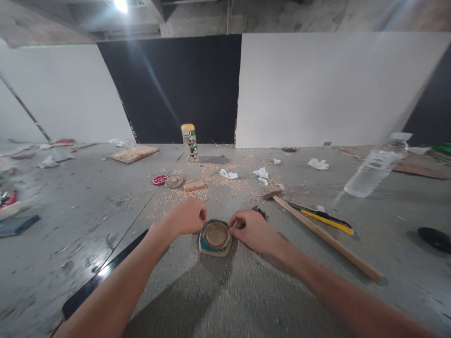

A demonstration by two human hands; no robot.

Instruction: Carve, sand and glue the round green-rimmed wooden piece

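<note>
A small round wooden piece with a hollowed centre and a green painted edge (215,238) lies on the grey work surface (225,291) in front of me. My left hand (186,217) is curled into a loose fist against its left rim. My right hand (251,229) rests against its right rim, fingers bent and pinched together near the edge. I cannot make out whether either hand holds anything small. Wood shavings (225,180) are strewn just beyond the piece.
A wooden-handled hammer (322,234) and a yellow-and-black utility knife (326,219) lie to the right, a tilted water bottle (375,166) beyond. A yellow-capped canister (189,142), a wooden disc (174,181), a red lid (159,180), a wood block (194,186) and crumpled tissues (229,174) sit farther back.
</note>
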